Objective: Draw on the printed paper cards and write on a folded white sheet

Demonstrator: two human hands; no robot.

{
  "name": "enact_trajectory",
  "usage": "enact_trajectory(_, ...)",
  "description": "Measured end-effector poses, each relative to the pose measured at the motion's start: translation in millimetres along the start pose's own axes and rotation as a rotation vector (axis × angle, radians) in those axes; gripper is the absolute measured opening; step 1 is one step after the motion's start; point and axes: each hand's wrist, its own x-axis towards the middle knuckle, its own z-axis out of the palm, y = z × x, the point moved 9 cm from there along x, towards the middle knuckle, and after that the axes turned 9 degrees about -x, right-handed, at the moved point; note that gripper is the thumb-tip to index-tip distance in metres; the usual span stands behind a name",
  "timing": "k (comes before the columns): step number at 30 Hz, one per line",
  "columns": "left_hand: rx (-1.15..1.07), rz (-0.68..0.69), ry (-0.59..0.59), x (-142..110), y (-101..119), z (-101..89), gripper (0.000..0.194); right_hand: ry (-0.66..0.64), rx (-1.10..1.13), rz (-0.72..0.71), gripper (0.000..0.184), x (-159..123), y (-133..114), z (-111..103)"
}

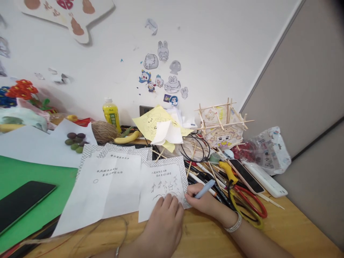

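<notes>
My right hand (202,203) is closed round a light blue pen (204,189), its tip at the lower right corner of a white sheet (161,179) with a patterned border and a line drawing. My left hand (164,222) lies flat on the bottom edge of that sheet, fingers stretched out, pressing it to the wooden table (204,240). A second, larger white sheet (107,186) with handwriting lies just to the left.
A pile of pens, red and yellow scissors (248,206) and a phone (245,175) sits right of my right hand. A stick-frame paper lantern (223,125) stands behind. A green mat (29,193) with a black phone (21,202) lies at the left. A yellow bottle (111,113) stands by the wall.
</notes>
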Motion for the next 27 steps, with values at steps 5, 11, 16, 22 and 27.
enact_trajectory(5,-0.012,-0.005,0.006,-1.0,-0.2,0.2,0.027,-0.018,0.017,0.015,0.033,-0.2,4.5,3.1)
enact_trajectory(11,-0.014,0.002,0.025,-0.6,-1.5,1.5,0.025,-0.016,0.001,0.031,0.033,-0.1,3.4,1.8)
enact_trajectory(16,-0.003,0.007,0.034,-0.8,-1.8,2.7,0.026,-0.038,0.000,0.011,0.033,-0.4,2.7,3.2)
enact_trajectory(22,-0.002,0.004,0.020,-1.0,-1.2,0.5,0.025,-0.022,0.009,0.027,0.034,-1.2,7.4,3.5)
enact_trajectory(27,0.015,0.008,0.029,-1.8,0.5,-2.2,0.027,0.004,0.000,0.057,0.033,-1.4,6.7,1.4)
